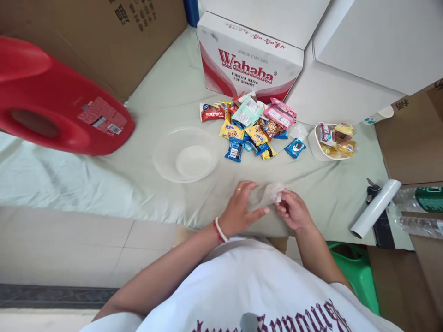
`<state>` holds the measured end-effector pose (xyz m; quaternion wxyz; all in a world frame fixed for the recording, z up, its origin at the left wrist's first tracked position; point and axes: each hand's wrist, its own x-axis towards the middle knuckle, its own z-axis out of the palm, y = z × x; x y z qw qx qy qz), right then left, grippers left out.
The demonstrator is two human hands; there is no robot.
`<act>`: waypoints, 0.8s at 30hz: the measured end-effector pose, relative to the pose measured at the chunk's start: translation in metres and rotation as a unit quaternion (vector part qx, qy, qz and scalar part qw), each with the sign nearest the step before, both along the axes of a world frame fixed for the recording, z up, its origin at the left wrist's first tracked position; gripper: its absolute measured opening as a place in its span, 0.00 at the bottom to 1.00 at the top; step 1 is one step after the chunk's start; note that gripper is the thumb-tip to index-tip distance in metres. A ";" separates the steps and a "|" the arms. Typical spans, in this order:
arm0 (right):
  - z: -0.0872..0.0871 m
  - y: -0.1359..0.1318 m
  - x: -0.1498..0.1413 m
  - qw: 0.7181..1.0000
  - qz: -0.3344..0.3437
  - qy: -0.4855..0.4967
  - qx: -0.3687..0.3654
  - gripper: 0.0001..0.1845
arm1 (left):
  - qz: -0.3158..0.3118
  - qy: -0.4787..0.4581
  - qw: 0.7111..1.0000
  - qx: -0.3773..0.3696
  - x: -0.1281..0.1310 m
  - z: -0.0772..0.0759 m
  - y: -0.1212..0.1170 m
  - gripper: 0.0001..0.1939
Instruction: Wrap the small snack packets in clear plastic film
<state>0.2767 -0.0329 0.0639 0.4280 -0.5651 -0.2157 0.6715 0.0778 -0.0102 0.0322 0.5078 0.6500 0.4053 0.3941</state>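
My right hand pinches a small, crumpled clear plastic bag above the front edge of the cloth-covered table. On the bag's other side is my left hand, thumb and fingers spread apart; whether a fingertip touches the plastic I cannot tell. Beyond both hands lies a heap of wrapped snacks in blue, yellow, red and pink packets. To the left of the heap stands a clear plastic bowl with nothing in it. A white tub to the right holds several wrapped snacks.
A Wahaba-style white and red carton stands behind the heap. At far left is a large red jug. A white roll rests at the right beside clear bottles. A green stool is below the table.
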 end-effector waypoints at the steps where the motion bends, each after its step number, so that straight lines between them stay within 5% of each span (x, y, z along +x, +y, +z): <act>1: -0.001 -0.004 -0.004 1.000 0.014 0.015 -0.010 0.13 | -0.022 -0.011 1.000 -0.018 0.006 0.000 0.005 0.22; 3: -0.001 -0.007 -0.004 0.998 0.036 0.051 -0.023 0.13 | -0.043 -0.046 0.995 -0.083 0.010 -0.002 0.013 0.16; 9: -0.005 -0.002 0.023 0.994 0.062 0.085 -0.038 0.12 | -0.011 -0.164 0.953 -0.256 -0.012 -0.005 0.018 0.22; 13: -0.011 0.000 0.021 0.991 0.015 -0.120 0.062 0.14 | 0.043 -0.166 0.948 -0.266 -0.018 -0.009 0.012 0.24; 16: -0.009 -0.003 0.009 0.938 -0.064 -0.290 0.178 0.12 | 0.074 -0.163 0.947 -0.267 -0.015 -0.014 0.008 0.25; 21: -0.014 -0.005 -0.019 0.899 0.124 -0.321 0.271 0.19 | 0.011 -0.185 0.947 -0.261 -0.012 -0.014 0.004 0.22; 24: -0.025 0.000 -0.026 0.900 0.123 -0.300 0.292 0.09 | 0.007 -0.207 0.941 -0.267 -0.017 -0.014 0.004 0.21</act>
